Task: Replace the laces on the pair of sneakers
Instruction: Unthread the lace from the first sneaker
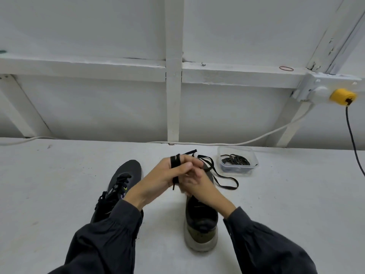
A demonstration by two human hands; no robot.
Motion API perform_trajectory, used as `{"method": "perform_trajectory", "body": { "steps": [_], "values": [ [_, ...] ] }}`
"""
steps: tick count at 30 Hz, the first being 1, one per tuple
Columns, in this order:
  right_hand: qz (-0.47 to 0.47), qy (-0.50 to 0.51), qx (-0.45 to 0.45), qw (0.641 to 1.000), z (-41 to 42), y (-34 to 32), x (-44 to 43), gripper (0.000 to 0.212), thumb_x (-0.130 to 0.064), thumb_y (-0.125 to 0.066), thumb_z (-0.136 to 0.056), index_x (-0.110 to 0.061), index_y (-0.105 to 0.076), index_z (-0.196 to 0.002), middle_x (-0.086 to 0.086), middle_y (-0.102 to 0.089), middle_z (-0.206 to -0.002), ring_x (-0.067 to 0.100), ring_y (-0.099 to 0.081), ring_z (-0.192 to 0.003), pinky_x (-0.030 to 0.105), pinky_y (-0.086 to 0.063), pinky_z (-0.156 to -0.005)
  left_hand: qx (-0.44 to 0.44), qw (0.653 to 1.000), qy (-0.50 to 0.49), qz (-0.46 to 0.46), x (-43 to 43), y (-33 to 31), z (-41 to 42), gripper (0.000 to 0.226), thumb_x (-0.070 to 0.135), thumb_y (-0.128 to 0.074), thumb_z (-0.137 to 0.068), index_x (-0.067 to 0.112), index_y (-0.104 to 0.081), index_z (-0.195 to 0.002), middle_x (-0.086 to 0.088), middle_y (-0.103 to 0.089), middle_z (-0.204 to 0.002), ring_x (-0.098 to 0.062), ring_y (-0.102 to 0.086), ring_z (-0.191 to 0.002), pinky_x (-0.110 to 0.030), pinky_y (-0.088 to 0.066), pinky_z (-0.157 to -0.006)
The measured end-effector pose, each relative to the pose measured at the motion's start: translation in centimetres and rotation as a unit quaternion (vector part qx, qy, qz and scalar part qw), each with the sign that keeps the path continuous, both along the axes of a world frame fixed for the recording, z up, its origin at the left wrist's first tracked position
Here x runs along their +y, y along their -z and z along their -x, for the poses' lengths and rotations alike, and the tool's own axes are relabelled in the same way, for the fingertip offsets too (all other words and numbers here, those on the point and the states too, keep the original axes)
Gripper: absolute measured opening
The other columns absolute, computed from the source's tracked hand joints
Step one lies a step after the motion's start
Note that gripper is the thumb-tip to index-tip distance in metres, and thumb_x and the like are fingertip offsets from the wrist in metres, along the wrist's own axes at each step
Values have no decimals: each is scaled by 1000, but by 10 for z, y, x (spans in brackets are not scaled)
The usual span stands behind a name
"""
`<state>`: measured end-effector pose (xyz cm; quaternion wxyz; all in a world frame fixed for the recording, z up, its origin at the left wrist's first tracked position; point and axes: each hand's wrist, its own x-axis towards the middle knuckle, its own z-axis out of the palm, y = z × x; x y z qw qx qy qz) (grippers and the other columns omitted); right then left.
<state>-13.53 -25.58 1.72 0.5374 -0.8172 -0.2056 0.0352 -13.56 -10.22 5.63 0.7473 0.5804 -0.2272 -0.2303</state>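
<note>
Two dark sneakers stand on the white table. The left sneaker (120,186) has black laces in it and is partly covered by my left sleeve. The right sneaker (201,220) shows its heel and pale sole toward me. A flat black lace (219,177) is wound around the fingers of my left hand (167,175), and its loose end loops on the table to the right. My right hand (194,181) is pressed against the left one above the right sneaker and pinches the same lace.
A clear plastic tub (238,162) holding several coiled black laces sits at the back right. A white cable (227,143) runs along the wall foot. A yellow plug (343,96) with a black cord hangs at the right.
</note>
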Motion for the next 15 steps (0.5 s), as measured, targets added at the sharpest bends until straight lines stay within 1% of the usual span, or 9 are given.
{"method": "perform_trajectory", "body": {
  "steps": [2,3,4,7,9,10,13,14,15],
  "values": [
    [54,-42,7,998,14,8,2,19,-27,-64,-92,-44,-74,-93,-4,-59,-59,4,-53,-56,22,-44,-60,-44,998,-33,-23,6,0,-8,22,24,-53,-99,12,-68,-111,-10,-70,-100,-25,-68,-96,-32,-56,-78],
    [87,-64,2,994,20,9,0,13,-34,-64,-93,-35,-75,-99,-5,-59,-59,4,-53,-56,22,-43,-61,-69,995,-49,-44,10,1,-11,23,23,-52,-100,11,-68,-112,-11,-71,-100,-25,-68,-100,-31,-54,-85],
    [108,-83,-6,991,24,5,-3,16,-37,-63,-93,-29,-75,-101,-6,-58,-58,4,-52,-56,20,-42,-61,-86,992,-59,-66,13,3,-14,23,21,-51,-100,10,-67,-112,-11,-72,-100,-25,-68,-101,-30,-53,-90],
    [100,-104,-19,989,23,-20,-13,15,-27,-65,-94,-14,-71,-89,-6,-53,-58,5,-47,-56,20,-36,-59,-77,989,-50,-115,18,13,-15,22,24,-52,-100,13,-69,-104,-8,-72,-99,-20,-68,-99,-28,-51,-90],
    [68,-114,4,991,15,-41,-22,13,-16,-64,-94,-7,-66,-84,9,-59,-66,12,-51,-62,24,-39,-63,-58,990,-25,-129,18,19,-10,26,43,-53,-97,26,-71,-92,-1,-72,-96,-15,-67,-96,-23,-49,-85],
    [58,-121,11,991,10,-50,-27,13,-12,-63,-94,-5,-66,-84,13,-63,-72,15,-54,-67,26,-42,-66,-43,991,-14,-127,16,21,-6,33,54,-51,-94,28,-72,-89,1,-72,-94,-14,-68,-94,-20,-49,-83],
    [75,-122,0,990,-6,-67,-34,12,-9,-61,-95,-5,-67,-86,10,-70,-79,14,-60,-75,25,-45,-71,-1,995,11,-101,7,25,0,62,69,-47,-87,13,-72,-94,-7,-74,-89,-20,-71,-87,-21,-51,-80],
    [78,-119,-6,990,-11,-70,-33,11,-8,-61,-95,-4,-68,-87,10,-70,-79,12,-59,-74,25,-45,-70,-5,995,17,-99,4,26,1,63,68,-49,-86,10,-71,-96,-7,-74,-87,-21,-70,-84,-23,-52,-79],
    [74,-117,-11,990,-16,-70,-32,11,-8,-62,-95,-4,-69,-87,10,-69,-79,12,-58,-74,25,-45,-70,-13,995,21,-99,2,26,3,57,63,-53,-88,10,-71,-96,-7,-73,-85,-21,-70,-83,-24,-52,-78]
  ]
}}
